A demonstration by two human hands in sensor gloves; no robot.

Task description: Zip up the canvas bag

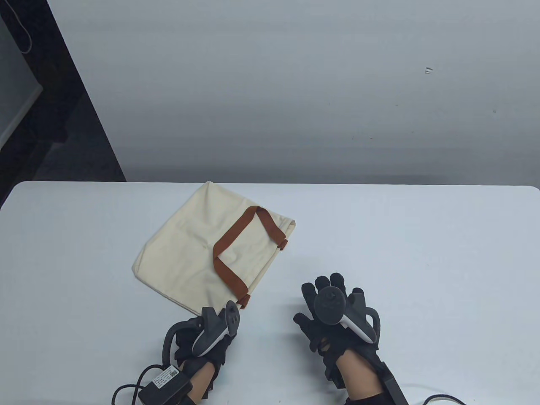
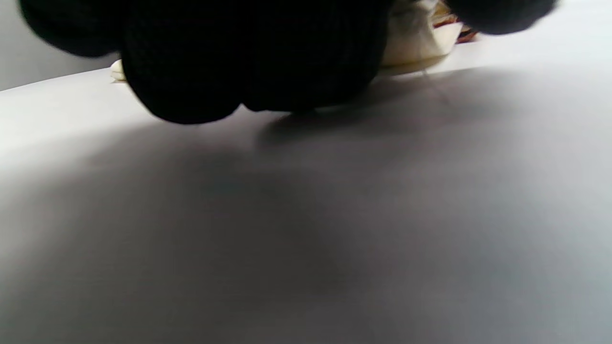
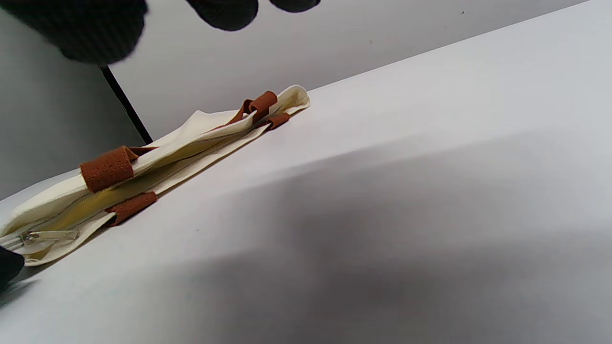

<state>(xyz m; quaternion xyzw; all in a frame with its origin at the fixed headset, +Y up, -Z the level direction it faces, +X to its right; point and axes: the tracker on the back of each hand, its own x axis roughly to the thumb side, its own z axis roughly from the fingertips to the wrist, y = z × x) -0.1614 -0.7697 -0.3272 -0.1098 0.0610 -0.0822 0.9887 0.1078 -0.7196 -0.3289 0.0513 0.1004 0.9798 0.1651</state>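
A cream canvas bag (image 1: 198, 253) with brown handles (image 1: 230, 242) lies flat on the white table (image 1: 422, 261), left of centre. Its mouth faces right and towards me. In the right wrist view the bag (image 3: 191, 143) gapes a little, and the metal zipper pull (image 3: 48, 235) sits at its near end. My left hand (image 1: 211, 331) is at the bag's near corner; its fingers (image 2: 191, 57) hang bunched just above the table and hide that corner. My right hand (image 1: 327, 301) is to the right of the bag, apart from it, with its fingers spread and empty.
A dark cable and a small black box (image 1: 164, 384) lie by my left wrist at the table's front edge. A grey wall (image 1: 295, 84) stands behind the table's far edge, and a dark gap (image 1: 63, 126) lies at the far left.
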